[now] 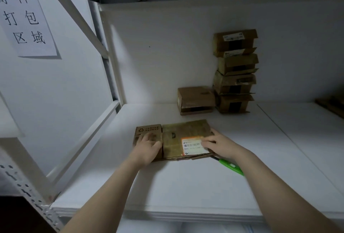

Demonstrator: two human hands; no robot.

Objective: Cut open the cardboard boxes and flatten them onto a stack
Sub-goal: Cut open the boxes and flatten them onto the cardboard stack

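Progress of the task, head view. One flattened box (178,136) lay on the white worktop (186,186), towards its front and a little left of centre. The left hand (149,146) pressed down on its left flap. The right hand (218,144) pressed on the right part, its fingers (206,143) overlapping the shipping label (191,145). The fingers of both hands were extended and lay flat on the cardboard, grasping nothing. Layered edges showed along the near side of the flattened box, so it may have rested on other sheets; how many could not be told.

The green cutter (229,165) lay released on the worktop just beside the right wrist, partly hidden by the forearm.

Five boxes had not been flattened: a column of four boxes (235,70) against the back wall, several with loose flaps, and a single box (195,99) touching or just beside the column's foot on its left. Whether their tape was already cut could not be told.

A brown object (333,106) at the right edge was cropped and unidentified.

Counts:
- two hands
- one flattened box
- five standing boxes
- one cutter
- one label
- one paper sign (28,22) on the left wall

Judged from this, the task was at an early stage, with one box being pressed flat and five left.
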